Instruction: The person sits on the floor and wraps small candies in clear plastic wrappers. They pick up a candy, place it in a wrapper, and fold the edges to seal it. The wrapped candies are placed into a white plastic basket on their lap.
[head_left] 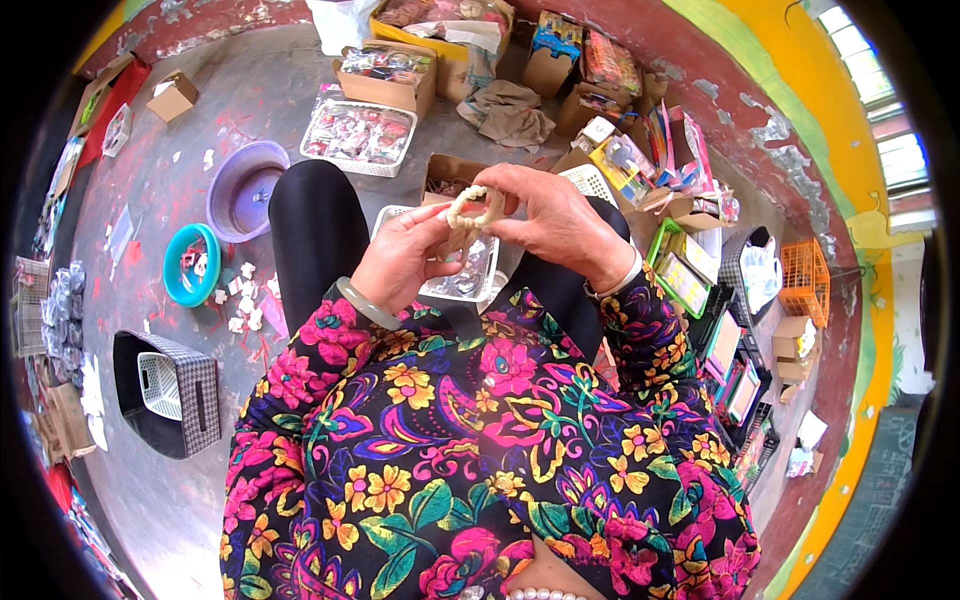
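Note:
Above my lap, both hands hold a small cream-coloured, bumpy ring (468, 222) that looks like a hair tie. My left hand (402, 258) pinches its left side between thumb and fingertips. From the other side, the thumb and index finger of my right hand (562, 222) grip it, with the knuckles raised. A pale bangle circles my left wrist, and a band shows at my right cuff. Below the hands, a white basket (384, 216) stands between my knees, partly covered by them. Beyond it is a cardboard box (440, 168) with reddish-brown things inside.
Farther ahead stands a white basket (398, 166) of small wrapped packets. A purple basin (222, 215) and a teal basin (172, 268) sit on the left, near white scraps (240, 312). Boxes and a green tray (658, 240) crowd the right, with an orange crate (803, 282) by the wall.

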